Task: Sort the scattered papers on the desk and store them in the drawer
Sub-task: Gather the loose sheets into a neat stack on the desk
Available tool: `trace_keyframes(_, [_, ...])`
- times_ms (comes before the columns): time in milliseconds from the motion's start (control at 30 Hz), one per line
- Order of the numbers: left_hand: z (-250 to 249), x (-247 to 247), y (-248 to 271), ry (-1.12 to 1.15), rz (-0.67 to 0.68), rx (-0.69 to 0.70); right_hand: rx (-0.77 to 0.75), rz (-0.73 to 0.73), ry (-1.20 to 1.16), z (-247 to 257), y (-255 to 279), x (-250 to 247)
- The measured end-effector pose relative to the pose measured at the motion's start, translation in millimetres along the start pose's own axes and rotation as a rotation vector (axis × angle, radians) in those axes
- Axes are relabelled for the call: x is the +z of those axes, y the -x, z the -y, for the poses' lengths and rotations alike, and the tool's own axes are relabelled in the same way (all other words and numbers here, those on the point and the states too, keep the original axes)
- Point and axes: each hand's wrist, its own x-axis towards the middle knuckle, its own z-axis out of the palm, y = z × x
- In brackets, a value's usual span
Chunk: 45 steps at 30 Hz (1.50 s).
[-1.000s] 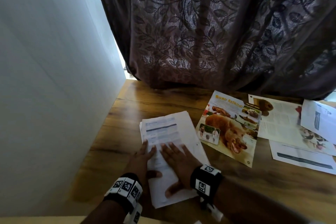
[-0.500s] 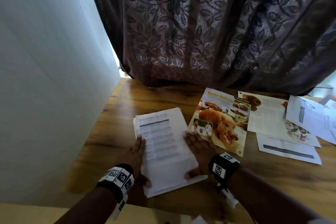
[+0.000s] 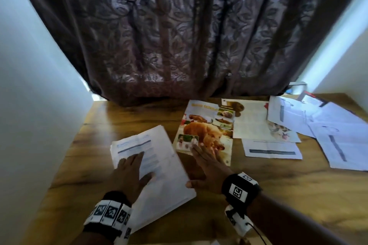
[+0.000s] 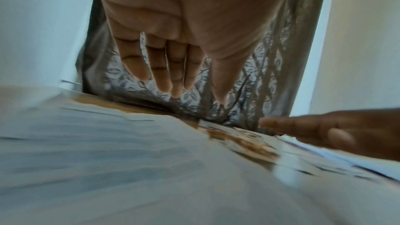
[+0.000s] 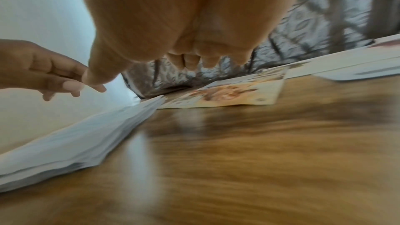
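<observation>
A stack of white printed papers (image 3: 159, 157) lies askew on the left part of the wooden desk (image 3: 278, 195). My left hand (image 3: 132, 167) rests flat on top of it, fingers straight. My right hand (image 3: 205, 157) is stretched out just right of the stack, its straight fingertips over the lower left corner of a colour page with a brown dog (image 3: 207, 131); it holds nothing. In the left wrist view my left hand's fingers (image 4: 164, 67) point along the blurred stack (image 4: 108, 160). The right wrist view shows the stack's edge (image 5: 75, 143) and the colour page (image 5: 233, 95).
More loose sheets lie to the right: a text page with a dog picture (image 3: 253, 123), a white sheet with a dark bar (image 3: 272, 148), and several overlapping white sheets (image 3: 328, 131). A dark patterned curtain (image 3: 179, 36) hangs behind the desk. A white wall (image 3: 39, 105) bounds the left.
My right hand left the stack's right edge and moved forward and right to the colour page. My left hand shifted from the stack's left edge onto its top.
</observation>
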Motion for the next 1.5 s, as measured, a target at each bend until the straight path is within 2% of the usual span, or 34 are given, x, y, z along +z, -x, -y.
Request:
trace_keyframes(100, [-49, 6, -14, 0.103, -0.041, 0.093, 0.090, -0.042, -0.074, -46, 26, -10])
trace_keyframes(233, [-125, 22, -36, 0.160, 0.001, 0.216, 0.245, -0.067, -0.074, -122, 64, -22])
trace_keyframes(300, [-163, 31, -47, 0.153, 0.025, 0.252, 0.350, -0.109, -0.092, -160, 84, -28])
trace_keyframes(500, [-274, 53, -83, 0.139, 0.077, 0.334, 0.617, -0.352, -0.073, -282, 153, -52])
trace_keyframes(633, [-334, 72, -107, 0.171, 0.094, 0.391, 0.832, -0.354, -0.062, -361, 181, -57])
trace_keyframes(700, [-353, 78, -114, 0.173, 0.096, 0.425, 0.826, -0.338, -0.094, -377, 184, -53])
trace_keyframes(800, [-378, 86, -118, 0.183, 0.114, 0.441, 0.767, -0.343, -0.016, -380, 184, -53])
trace_keyframes(933, [-406, 93, -122, 0.213, 0.143, 0.439, 0.790, -0.397, -0.047, -388, 184, -55])
trace_keyframes(1000, [-418, 97, -125, 0.254, 0.142, 0.436, 0.742, -0.423, -0.097, -390, 189, -62])
trace_keyframes(1100, [-429, 94, -131, 0.423, 0.134, 0.366, 0.575, -0.475, -0.068, -380, 198, -70])
trace_keyframes(1233, [-432, 82, -141, 0.790, 0.292, 0.149, 0.146, -0.718, 0.042, -353, 200, -61])
trace_keyframes(1367, [-420, 76, -149, 1.025, 0.483, -0.065, -0.259, -0.782, 0.072, -313, 198, -60])
trace_keyframes(1433, [-414, 73, -146, 1.125, 0.468, -0.088, -0.365, -0.756, 0.091, -304, 195, -55])
trace_keyframes(1500, [-401, 70, -141, 1.140, 0.366, -0.034, -0.349, -0.721, 0.131, -299, 187, -50])
